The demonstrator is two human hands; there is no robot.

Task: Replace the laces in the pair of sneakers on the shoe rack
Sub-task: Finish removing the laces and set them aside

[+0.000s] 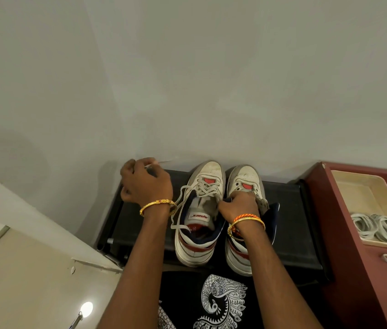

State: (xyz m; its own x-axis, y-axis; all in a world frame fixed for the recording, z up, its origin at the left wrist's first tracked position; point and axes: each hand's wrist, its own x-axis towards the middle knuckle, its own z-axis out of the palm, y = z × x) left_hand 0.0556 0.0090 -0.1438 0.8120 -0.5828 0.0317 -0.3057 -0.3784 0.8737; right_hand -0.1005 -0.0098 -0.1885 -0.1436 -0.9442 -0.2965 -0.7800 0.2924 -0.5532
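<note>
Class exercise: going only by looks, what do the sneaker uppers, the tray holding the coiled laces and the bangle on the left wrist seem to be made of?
Left sneaker: probably leather or synthetic leather, matte white, scuffed grey at the toe.
Tray: likely plastic, smooth cream with a rounded moulded rim; enamelled metal is possible.
Bangle: gold-coloured metal, shiny, with ornate raised detail.

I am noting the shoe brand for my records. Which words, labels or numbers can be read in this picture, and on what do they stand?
Tongue label of the left sneaker: red lettering, upside down to the camera and too blurred to read.
Right sneaker: no text visible.
Nothing else in view carries readable text.
</note>
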